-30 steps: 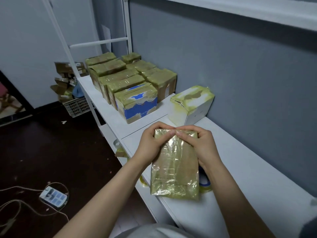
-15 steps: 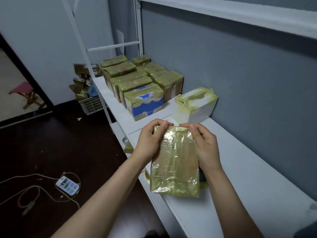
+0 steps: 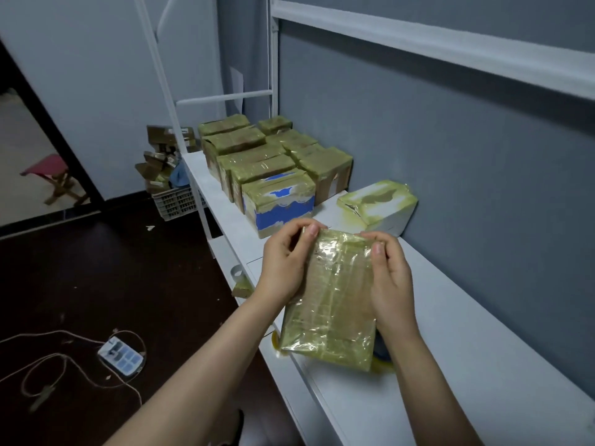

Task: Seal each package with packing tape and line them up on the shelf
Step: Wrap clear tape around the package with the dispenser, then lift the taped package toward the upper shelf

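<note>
Fingers (image 3: 291, 230) of the left hand (image 3: 283, 268) are curled over the upper left corner of the tape-wrapped package (image 3: 335, 304), with the thumb laid flat on its near face. The upper right corner is gripped in the same way by the right hand (image 3: 391, 284), whose thumb is pressed against the glossy tape close to the right edge. Both palms are turned inward against the package's long sides, and the wrists are held almost level with each other. The forearms are stretched forward from the lower edge of the view, the left one slanted in from the left, the right one nearly straight.

The package is held tilted, top end away from the person, over the front part of the white shelf (image 3: 476, 342). Its lower end is down on a roll of tape (image 3: 382, 353), which is mostly hidden beneath it. Farther along the shelf a white taped box (image 3: 380, 204) is set against the wall, and beyond it sealed packages (image 3: 273, 165) are lined up in two close rows.
</note>
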